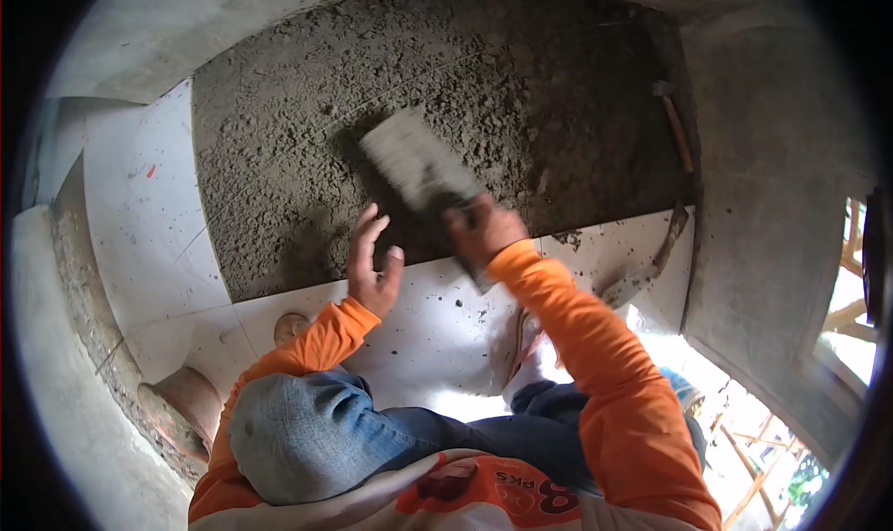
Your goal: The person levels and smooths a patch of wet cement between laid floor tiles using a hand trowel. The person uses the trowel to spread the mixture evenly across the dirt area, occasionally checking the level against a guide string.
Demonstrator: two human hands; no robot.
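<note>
My right hand [487,232] is closed around the handle of a flat rectangular plastering trowel [417,157], blurred by motion. Its grey blade is over the rough, wet mortar bed [270,150], a little right of the left hand; I cannot tell how firmly it touches. The fingers hide most of the handle. My left hand [374,269] is held up at the mortar's near edge, its fingers spread and nothing in them.
White tiles [153,196] border the mortar on the left, and splattered tiles [419,326] on the near side. A hammer [678,131] lies at the far right on the mortar. Another trowel [642,275] rests on the right tiles. A bucket [181,405] stands near left, and walls surround the space.
</note>
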